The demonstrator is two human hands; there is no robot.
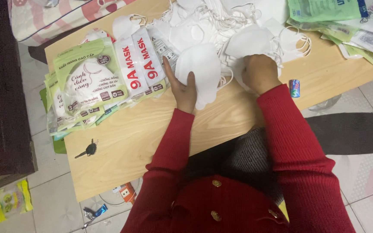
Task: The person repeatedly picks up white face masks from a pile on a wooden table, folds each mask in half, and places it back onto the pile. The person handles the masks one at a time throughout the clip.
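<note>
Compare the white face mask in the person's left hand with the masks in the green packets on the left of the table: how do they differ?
The white face mask is loose and unwrapped; the green packets seal theirs in printed film. The mask is gripped by the left hand; the packets lie untouched in a fanned stack. The mask is plain white; the packets are green with lettering. Both rest on the wooden table.

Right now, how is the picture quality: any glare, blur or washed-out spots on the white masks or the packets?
Head view: even indoor light, soft shadows. The pile of white masks is washed out, its folds hard to tell apart. The mask held by the left hand shows faint shading. The right hand is slightly soft. Mild sheen on the glossy mask packets. The keys on the wooden table look sharp.
</note>
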